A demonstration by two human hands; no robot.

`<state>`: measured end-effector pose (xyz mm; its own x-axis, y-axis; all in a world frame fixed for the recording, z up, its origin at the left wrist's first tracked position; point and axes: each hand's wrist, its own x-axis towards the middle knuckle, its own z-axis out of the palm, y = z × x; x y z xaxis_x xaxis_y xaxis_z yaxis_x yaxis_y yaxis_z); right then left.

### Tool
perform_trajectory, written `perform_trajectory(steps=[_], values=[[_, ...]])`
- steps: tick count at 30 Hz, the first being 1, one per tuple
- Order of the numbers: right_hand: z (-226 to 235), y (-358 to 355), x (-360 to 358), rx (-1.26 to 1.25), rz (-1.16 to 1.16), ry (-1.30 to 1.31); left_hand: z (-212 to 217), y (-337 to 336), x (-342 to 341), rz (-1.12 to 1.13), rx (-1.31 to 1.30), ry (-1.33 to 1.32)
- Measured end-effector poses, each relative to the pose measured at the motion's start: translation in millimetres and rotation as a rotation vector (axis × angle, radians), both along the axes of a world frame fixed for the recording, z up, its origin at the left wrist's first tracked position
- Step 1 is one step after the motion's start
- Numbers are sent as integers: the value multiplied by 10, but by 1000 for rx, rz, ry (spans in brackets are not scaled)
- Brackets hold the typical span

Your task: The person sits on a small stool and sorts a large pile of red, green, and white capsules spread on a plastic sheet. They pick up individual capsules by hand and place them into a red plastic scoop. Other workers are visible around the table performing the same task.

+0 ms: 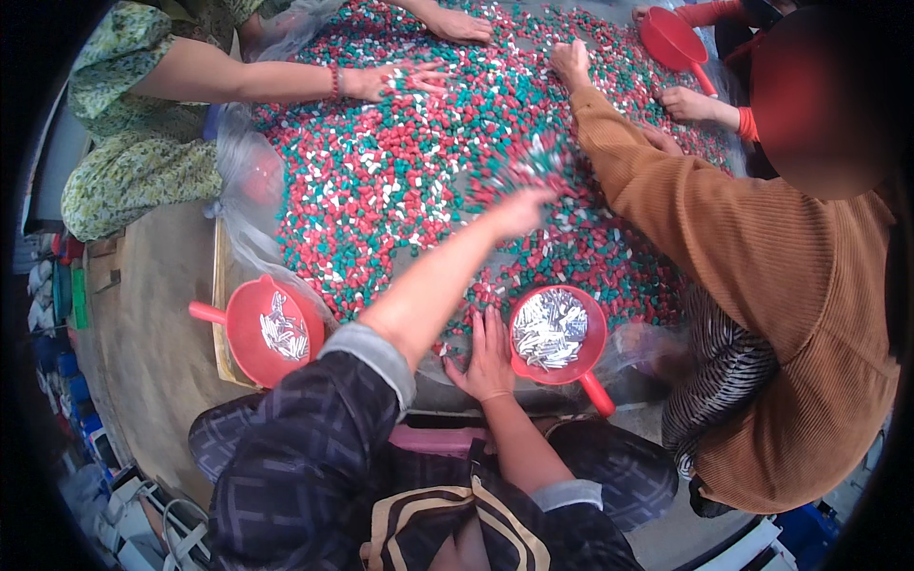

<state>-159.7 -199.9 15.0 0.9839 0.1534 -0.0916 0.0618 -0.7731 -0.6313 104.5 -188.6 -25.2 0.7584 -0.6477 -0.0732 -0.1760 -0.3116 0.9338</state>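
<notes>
Small red, green and white pieces [352, 190] cover a wide plastic-lined surface in front of me. My left hand [522, 211] reaches out over the middle of them, smeared by motion, so its fingers cannot be made out. Just beyond it a patch of pieces is blurred too. My right hand [487, 357] lies flat at the near edge, fingers stretched out and apart, holding nothing. Immediately right of it sits a red long-handled scoop [598, 333] with thin white and silvery pieces inside. Another red scoop [243, 333], holding fewer such pieces, stands at the left corner.
At the far left, a person's hand [405, 81] spreads over the pieces. On the right, a person in a brown ribbed top [752, 276] leans in, close to my scoop. Another red scoop [671, 40] is at the far right. Clear plastic sheeting [248, 224] bunches along the left edge.
</notes>
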Motion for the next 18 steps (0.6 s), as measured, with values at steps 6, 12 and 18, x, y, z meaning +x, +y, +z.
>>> perform_trajectory(steps=[6, 12, 18], values=[[-1, 19, 27, 14, 11, -26, 369, 1040, 978, 565, -103, 141], [-31, 14, -4, -50, -12, -28, 615, 423, -337, -29, -68, -164], [6, 9, 13, -54, 13, -14, 332, 276, 10, 583, 327, -223]])
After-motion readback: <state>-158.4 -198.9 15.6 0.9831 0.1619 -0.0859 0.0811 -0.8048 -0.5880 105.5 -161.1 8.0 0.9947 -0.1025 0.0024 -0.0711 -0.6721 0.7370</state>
